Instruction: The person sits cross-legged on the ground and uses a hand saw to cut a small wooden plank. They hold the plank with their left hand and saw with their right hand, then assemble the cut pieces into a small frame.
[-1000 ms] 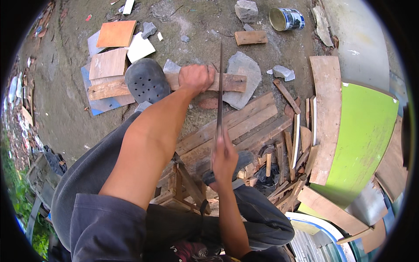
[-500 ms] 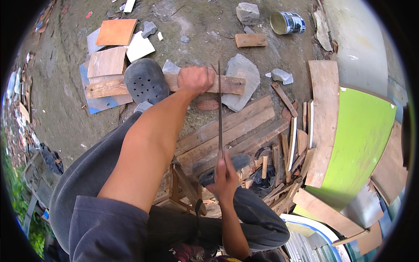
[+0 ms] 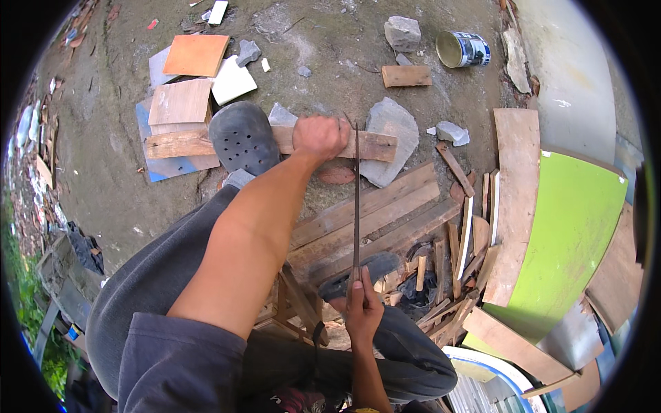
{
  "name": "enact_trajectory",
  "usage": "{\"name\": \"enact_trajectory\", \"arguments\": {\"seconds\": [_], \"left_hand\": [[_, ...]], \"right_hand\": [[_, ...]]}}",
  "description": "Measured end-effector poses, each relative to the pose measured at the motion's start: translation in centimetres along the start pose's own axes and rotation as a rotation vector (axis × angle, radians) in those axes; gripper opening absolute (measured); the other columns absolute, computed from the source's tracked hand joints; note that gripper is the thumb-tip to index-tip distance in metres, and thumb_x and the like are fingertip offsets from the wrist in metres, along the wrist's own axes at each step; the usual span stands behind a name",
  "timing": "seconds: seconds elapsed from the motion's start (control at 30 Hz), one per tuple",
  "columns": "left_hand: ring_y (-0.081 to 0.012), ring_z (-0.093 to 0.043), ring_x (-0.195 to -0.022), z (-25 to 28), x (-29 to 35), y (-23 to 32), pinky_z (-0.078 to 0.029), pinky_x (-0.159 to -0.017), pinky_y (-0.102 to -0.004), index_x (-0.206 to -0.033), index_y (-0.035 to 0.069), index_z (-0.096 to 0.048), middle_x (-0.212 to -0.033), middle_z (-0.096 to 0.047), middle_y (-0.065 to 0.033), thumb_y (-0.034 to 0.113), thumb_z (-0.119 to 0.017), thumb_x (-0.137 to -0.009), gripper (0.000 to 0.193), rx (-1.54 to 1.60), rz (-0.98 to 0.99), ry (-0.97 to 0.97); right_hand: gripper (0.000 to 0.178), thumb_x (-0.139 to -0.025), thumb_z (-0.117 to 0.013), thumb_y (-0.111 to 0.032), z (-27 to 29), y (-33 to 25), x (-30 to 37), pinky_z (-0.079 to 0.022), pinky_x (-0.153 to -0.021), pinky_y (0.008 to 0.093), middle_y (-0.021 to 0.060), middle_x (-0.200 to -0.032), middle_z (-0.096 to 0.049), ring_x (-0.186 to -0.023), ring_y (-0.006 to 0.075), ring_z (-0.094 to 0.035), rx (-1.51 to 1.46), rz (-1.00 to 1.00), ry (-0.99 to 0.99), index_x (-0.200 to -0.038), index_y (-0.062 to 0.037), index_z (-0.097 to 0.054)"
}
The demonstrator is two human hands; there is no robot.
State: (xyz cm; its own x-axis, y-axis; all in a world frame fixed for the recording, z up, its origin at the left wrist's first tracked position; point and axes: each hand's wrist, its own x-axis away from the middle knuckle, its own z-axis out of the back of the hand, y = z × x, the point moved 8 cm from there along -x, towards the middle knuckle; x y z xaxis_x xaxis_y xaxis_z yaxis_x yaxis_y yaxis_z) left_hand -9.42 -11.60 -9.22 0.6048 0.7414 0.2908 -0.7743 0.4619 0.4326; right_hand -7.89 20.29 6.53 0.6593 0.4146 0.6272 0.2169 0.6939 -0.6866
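Note:
A narrow wooden plank (image 3: pixel 377 146) lies across the ground, its right end resting on a flat grey stone (image 3: pixel 394 122). My left hand (image 3: pixel 321 137) is closed over the plank, pressing it down. Left of that hand, my foot in a dark clog (image 3: pixel 244 138) stands on the same plank. In my right hand (image 3: pixel 363 311) is the handle end of a handsaw (image 3: pixel 357 206), its thin dark blade seen edge-on. The blade crosses the plank just right of my left hand, with its far tip slightly past the wood. How deep any cut goes cannot be made out.
Planks (image 3: pixel 372 206) and wood scraps lie near my other foot. At right stand a bright green panel (image 3: pixel 568 227) and a brown board (image 3: pixel 515 199). A tin can (image 3: pixel 463 49), a short wood block (image 3: pixel 406 76) and stones lie farther off; tile-like boards (image 3: pixel 196 55) sit at left.
My right hand has drawn the saw back toward my body, so less blade extends past the plank. My left hand keeps its hold. The whole view has shifted slightly.

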Motion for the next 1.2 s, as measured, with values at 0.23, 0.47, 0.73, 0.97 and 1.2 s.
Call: {"name": "enact_trajectory", "arguments": {"seconds": [0.23,0.47,0.73,0.97,1.2], "left_hand": [[-0.0402,-0.071,-0.072,-0.2,-0.1,0.9,-0.056,-0.075,-0.0497,-0.072,0.003,-0.074,-0.074,-0.07,-0.0249,0.036,-0.047,-0.096,0.049,-0.007,-0.002,-0.032],[-0.0399,-0.071,-0.074,0.0,0.4,0.3,-0.056,-0.076,-0.0493,-0.076,0.003,-0.074,-0.076,-0.07,-0.0247,0.037,-0.046,-0.097,0.049,0.002,0.037,-0.081],[-0.0404,-0.071,-0.077,-0.4,0.3,-0.4,-0.056,-0.076,-0.0504,-0.078,0.003,-0.075,-0.078,-0.07,-0.0256,0.038,-0.045,-0.097,0.05,0.03,0.071,-0.093],[-0.0425,-0.071,-0.08,0.3,-0.2,0.8,-0.057,-0.079,-0.0501,-0.081,0.0,-0.075,-0.082,-0.071,-0.0265,0.041,-0.044,-0.097,0.054,0.009,0.073,-0.103],[-0.0418,-0.071,-0.079,-0.3,0.2,0.0,-0.056,-0.079,-0.0499,-0.08,0.001,-0.075,-0.079,-0.07,-0.0259,0.041,-0.044,-0.097,0.053,-0.012,0.085,-0.071]], "right_hand": [[0.046,-0.106,-0.055,-0.024,-4.8,-2.8,-12.7,-0.036,-0.055,0.023,-0.0041,-0.078,-0.053,-0.065,0.0043,-0.042,0.026,0.165,0.019,-0.143,0.0034,-0.053],[0.045,-0.105,-0.056,-0.022,0.0,1.5,-0.5,-0.048,-0.079,0.0231,0.0067,-0.121,-0.068,-0.088,0.0073,-0.056,-0.047,-0.164,-0.044,-0.142,0.0042,-0.053],[0.044,-0.105,-0.058,-0.023,-5.9,-2.8,-13.6,-0.039,-0.05,0.0223,-0.0038,-0.072,-0.051,-0.057,0.0055,-0.044,-0.308,-0.073,-0.11,-0.146,-0.0069,-0.053],[0.045,-0.104,-0.058,-0.022,-5.5,-3.3,-14.4,-0.044,-0.052,0.0252,-0.0029,-0.072,-0.052,-0.057,0.0078,-0.047,-0.357,-0.078,-0.055,-0.146,-0.009,-0.053],[0.046,-0.106,-0.052,-0.023,-0.8,0.8,-2.5,-0.045,-0.099,0.03,0.022,-0.134,-0.062,-0.118,0.0192,-0.061,-0.02,-0.055,-0.064,-0.143,0.0035,-0.051]]}}
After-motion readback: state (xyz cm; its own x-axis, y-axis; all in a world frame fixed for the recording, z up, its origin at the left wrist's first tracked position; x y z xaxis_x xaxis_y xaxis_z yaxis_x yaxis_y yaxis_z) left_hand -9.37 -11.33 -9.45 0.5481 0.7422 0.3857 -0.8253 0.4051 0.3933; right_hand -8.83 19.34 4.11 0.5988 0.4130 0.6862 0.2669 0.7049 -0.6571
